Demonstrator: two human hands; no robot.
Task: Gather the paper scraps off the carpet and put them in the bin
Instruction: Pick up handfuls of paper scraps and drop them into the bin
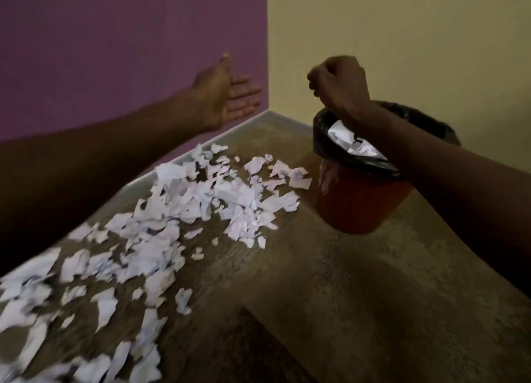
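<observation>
White paper scraps [184,210] mostly litter the carpet [344,282]; few fill the bin [359,198]. Left hand [227,92] spread, right hand [339,83] fisted, contents unclear.

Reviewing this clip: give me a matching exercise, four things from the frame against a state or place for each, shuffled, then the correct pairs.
Things:
1. left hand
2. right hand
3. bin
4. paper scraps

States or places:
A. lined with a black bag, some paper inside
B. fingers curled, raised above the bin
C. spread over the carpet along the purple wall
D. fingers straight, palm showing

Pairs: 1-D, 2-B, 3-A, 4-C
</observation>
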